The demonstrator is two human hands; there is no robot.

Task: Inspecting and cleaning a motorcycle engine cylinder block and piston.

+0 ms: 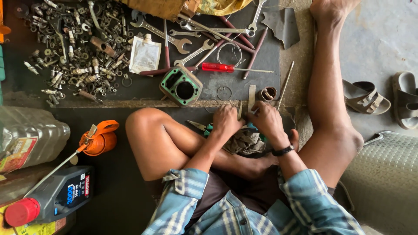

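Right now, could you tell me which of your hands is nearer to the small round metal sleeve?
Right. The right hand lies just below the sleeve; the left hand is farther left.

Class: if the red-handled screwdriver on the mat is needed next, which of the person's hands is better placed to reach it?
Probably the left hand: the red-handled screwdriver lies almost straight ahead of it, while the right hand sits further to the side.

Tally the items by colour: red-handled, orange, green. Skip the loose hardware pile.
Red-handled screwdriver: 1
Orange oil can: 1
Green cylinder block: 1
Total: 3
Both hands, left hand and right hand, work on small metal parts beside a rag.
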